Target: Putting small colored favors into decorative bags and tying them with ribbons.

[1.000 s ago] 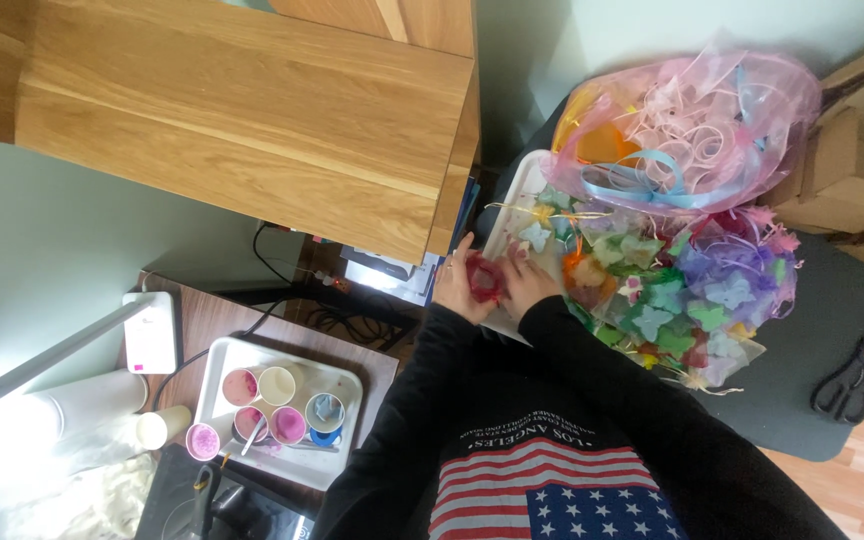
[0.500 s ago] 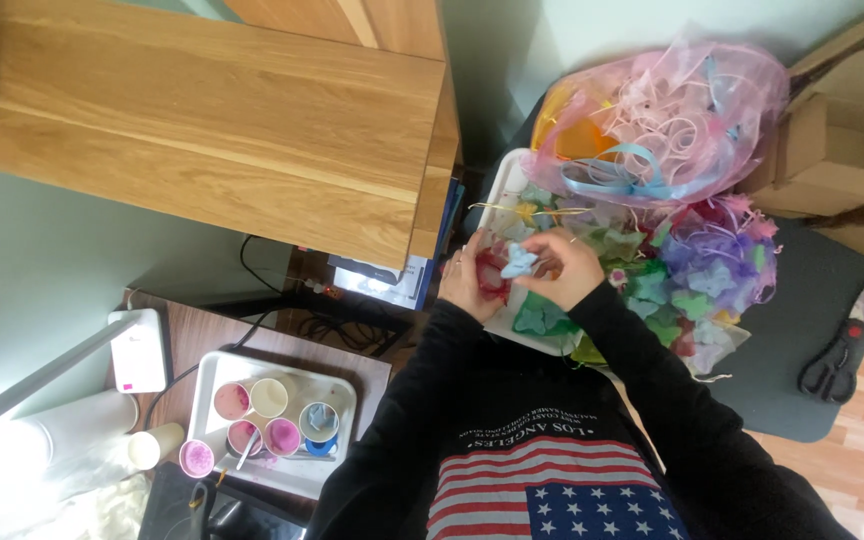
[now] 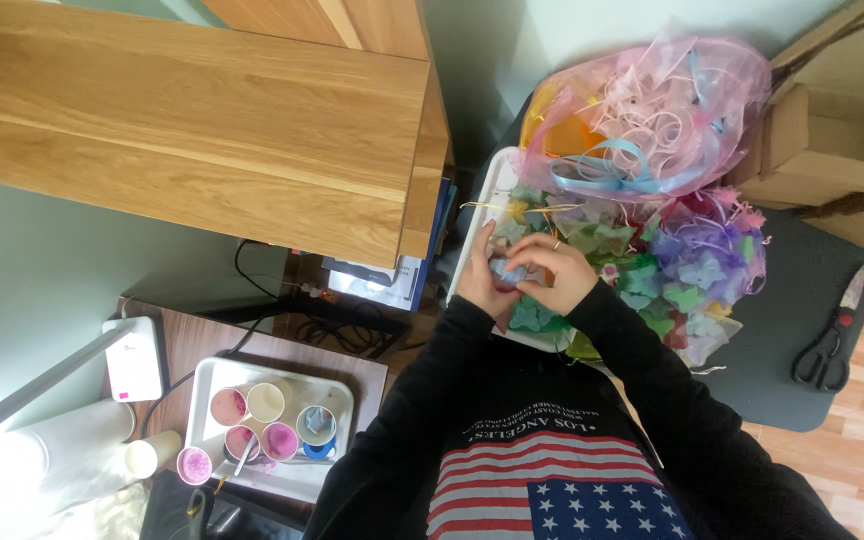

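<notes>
Where the white tray [image 3: 479, 215] meets the edge of the wooden cabinet [image 3: 202, 130], we see little free room: our left hand [image 3: 482, 280] sits right by the tray's near rim, almost against the cabinet side. Our right hand [image 3: 557, 272] meets it over the tray, and the fingers of both hands are pinched together around a small pale blue flower piece [image 3: 507, 272], which is held just above the tray's near corner. Behind the hands the tray is heaped with green, purple and pink flower shapes [image 3: 682, 265], and a sheer pink bag of curled ribbon [image 3: 652, 110] lies over its far end, so open space remains only toward our body. The tray rests on a dark grey mat [image 3: 802, 300]; black-handled scissors [image 3: 830, 340] lie near the mat's right edge, well apart from the hands. A cardboard box [image 3: 832, 150] stands beyond. To the left, lower down, a brown table [image 3: 202, 345] carries a second white tray of paint cups [image 3: 272, 420], beside a white lamp [image 3: 42, 390]. The walls are pale green.
</notes>
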